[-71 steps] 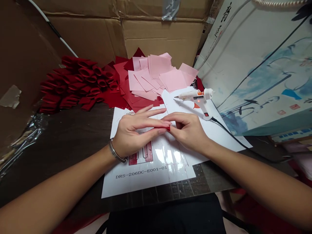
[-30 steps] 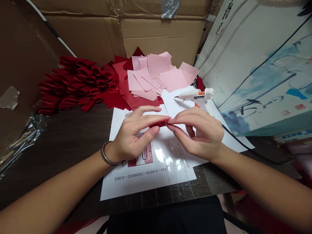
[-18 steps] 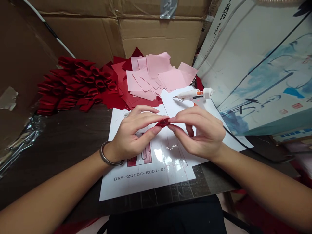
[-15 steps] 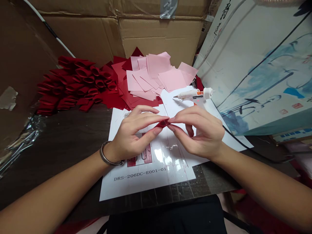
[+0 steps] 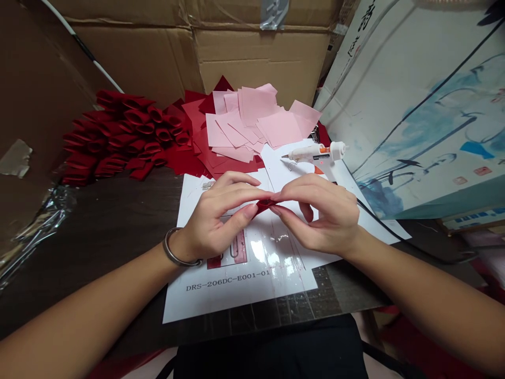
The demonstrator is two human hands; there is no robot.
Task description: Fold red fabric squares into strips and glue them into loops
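A small folded piece of dark red fabric or paper point(image 5: 263, 205) is pinched between my two hands, above the printed white sheet. My left hand point(image 5: 223, 213) grips its left end between thumb and forefinger. At the other end, the thumb and fingertips of my right hand point(image 5: 317, 210) close on it. The fingers cover most of the piece. Just behind my right hand, a white glue gun point(image 5: 315, 152) with orange parts lies on a white sheet, nozzle to the left.
Rolled red pieces point(image 5: 118, 137) are stacked at the back left. Next to them lie flat red squares point(image 5: 197, 123) and pink squares point(image 5: 252, 108). Cardboard point(image 5: 260, 68) stands behind, and a painted panel point(image 5: 426, 116) on the right. A black cable point(image 5: 386, 230) crosses the right side.
Both hands stay on the red piece, whose opening now looks flatter between the fingertips. The whole view has shifted very slightly.
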